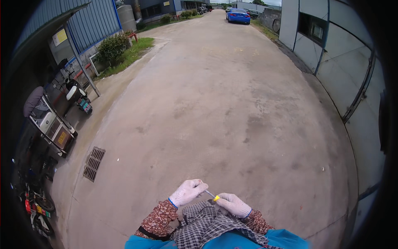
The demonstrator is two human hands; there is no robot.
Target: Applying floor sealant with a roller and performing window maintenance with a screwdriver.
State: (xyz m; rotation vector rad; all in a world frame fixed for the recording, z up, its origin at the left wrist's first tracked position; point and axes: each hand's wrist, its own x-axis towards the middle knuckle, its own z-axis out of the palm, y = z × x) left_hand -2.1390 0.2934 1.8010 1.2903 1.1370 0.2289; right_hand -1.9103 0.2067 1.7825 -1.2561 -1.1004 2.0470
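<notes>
Both my hands wear white knit gloves and are held close together in front of my lap. My left hand (189, 192) is closed, its fingertips pinching one end of a thin grey rod (210, 194). At the rod's other end is a small bright yellow piece (216, 198), which my right hand (233, 204) grips between thumb and fingers. The rod slants down from the left hand to the right. It is too small to tell its kind. A black-and-white checked cloth (207, 222) covers my lap below the hands.
Concrete roadway (199, 116) stretches ahead, with a metal drain grate (94, 164) at the left. Parked along the left side are a three-wheeler (54, 128), a scooter (78, 97) and a red motorcycle (39, 207). A blue car (238, 16) stands far off. A grey-panelled wall (344, 62) lines the right.
</notes>
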